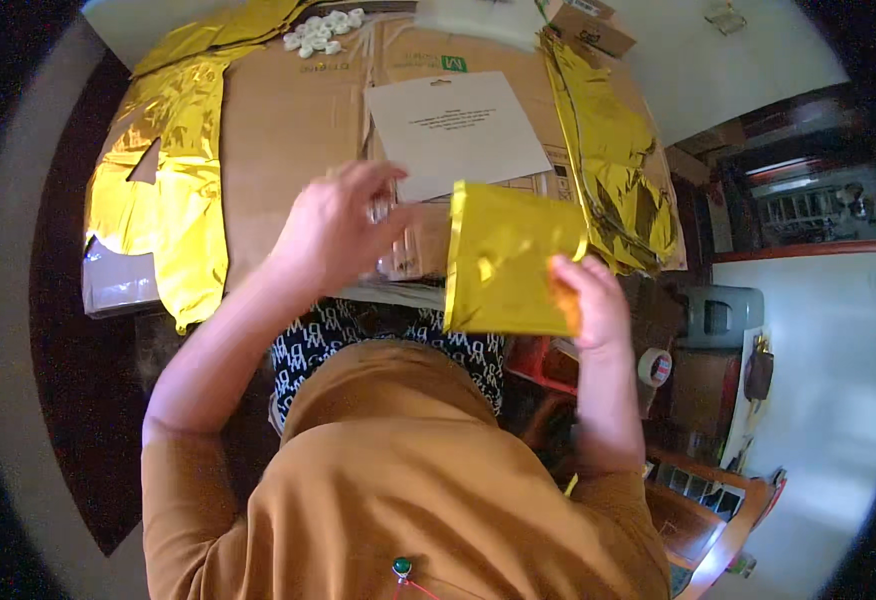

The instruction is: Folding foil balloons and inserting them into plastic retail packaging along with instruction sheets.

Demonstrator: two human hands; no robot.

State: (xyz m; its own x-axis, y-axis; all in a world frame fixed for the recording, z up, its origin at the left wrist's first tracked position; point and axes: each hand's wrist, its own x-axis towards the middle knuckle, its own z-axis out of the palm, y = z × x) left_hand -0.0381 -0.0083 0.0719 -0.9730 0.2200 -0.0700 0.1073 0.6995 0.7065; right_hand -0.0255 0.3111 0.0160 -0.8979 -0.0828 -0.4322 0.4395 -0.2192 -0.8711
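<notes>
My right hand (598, 305) grips the right edge of a flat, square gold foil packet (513, 255). The packet is raised above the near edge of the cardboard. Something orange shows beside the fingers, too small to make out. My left hand (343, 225) is off to the packet's left, thumb and fingers apart and slightly blurred, with nothing plainly held. A shiny clear patch shows just behind its fingers. Beyond both hands, a white card (458, 130) with a hang slot and small print lies flat on the cardboard surface (288, 130).
Crumpled gold foil (183, 170) drapes over the left side, and more gold foil (608, 130) covers the right. Small white rings (323, 33) are piled at the far edge. A tape roll (655, 367), a grey stool (723, 315) and a wooden chair (718, 520) are to the right.
</notes>
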